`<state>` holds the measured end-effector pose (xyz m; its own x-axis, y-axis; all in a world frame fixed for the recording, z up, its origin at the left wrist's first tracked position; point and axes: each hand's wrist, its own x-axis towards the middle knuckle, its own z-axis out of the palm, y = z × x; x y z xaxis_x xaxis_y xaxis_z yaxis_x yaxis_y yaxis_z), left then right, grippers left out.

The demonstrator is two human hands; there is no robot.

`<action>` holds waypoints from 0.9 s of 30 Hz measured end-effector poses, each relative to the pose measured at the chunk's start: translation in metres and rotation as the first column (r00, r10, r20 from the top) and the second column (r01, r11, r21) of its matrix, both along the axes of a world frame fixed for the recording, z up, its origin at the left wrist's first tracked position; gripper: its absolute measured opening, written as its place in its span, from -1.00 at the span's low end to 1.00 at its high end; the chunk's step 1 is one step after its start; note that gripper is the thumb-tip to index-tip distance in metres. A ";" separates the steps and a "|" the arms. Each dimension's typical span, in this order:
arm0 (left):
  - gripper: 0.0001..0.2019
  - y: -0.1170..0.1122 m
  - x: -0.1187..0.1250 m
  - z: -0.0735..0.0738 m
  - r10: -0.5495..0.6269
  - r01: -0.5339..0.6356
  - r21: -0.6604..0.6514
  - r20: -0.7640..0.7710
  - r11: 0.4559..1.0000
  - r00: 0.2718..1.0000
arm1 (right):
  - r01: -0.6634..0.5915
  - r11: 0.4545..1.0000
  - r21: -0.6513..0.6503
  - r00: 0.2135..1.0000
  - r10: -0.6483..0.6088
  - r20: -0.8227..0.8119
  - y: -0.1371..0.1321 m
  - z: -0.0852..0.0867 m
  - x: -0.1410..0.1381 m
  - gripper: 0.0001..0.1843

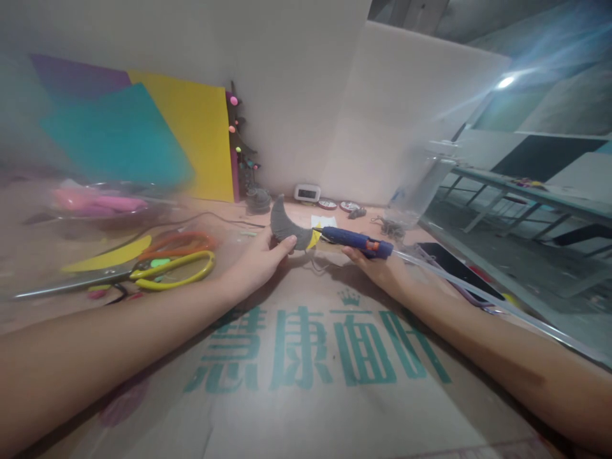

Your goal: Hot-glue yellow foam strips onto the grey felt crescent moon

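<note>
My left hand (pixel 265 258) is closed on a crescent shape (pixel 287 228), mostly wrapped in grey yarn, with its thumb pressed on the front. At its right end a bit of yellow (pixel 314 238) shows bare. A loose strand of yarn hangs below that end. My right hand (pixel 377 268) grips a blue glue gun (pixel 351 238) with an orange part on its side. The gun's nozzle points left and meets or nearly meets the yellow end. A long clear glue stick (pixel 478 293) runs from the gun's back toward the lower right.
Yellow-handled scissors (pixel 172 274) and a yellow paper crescent (pixel 109 256) lie at left, before a clear bowl of pink items (pixel 102 203). Coloured sheets (pixel 201 140) lean on the wall. A small digital clock (pixel 306 192) stands behind; a phone (pixel 459 271) lies right.
</note>
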<state>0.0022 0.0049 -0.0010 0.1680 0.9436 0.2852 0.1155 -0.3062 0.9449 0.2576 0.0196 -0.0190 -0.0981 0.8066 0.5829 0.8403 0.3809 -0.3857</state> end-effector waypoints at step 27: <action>-0.84 -0.006 0.007 0.003 0.039 0.071 -0.302 0.344 0.951 0.938 | -0.043 0.999 -0.030 0.994 0.040 -0.099 -0.036 0.038 -0.016 -0.71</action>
<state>0.0090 -0.0008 0.0022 0.1283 0.9914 0.0269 -0.2338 0.0039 0.9723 0.2417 -0.0163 0.0190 -0.0753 0.8212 0.5657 0.7816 0.4009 -0.4779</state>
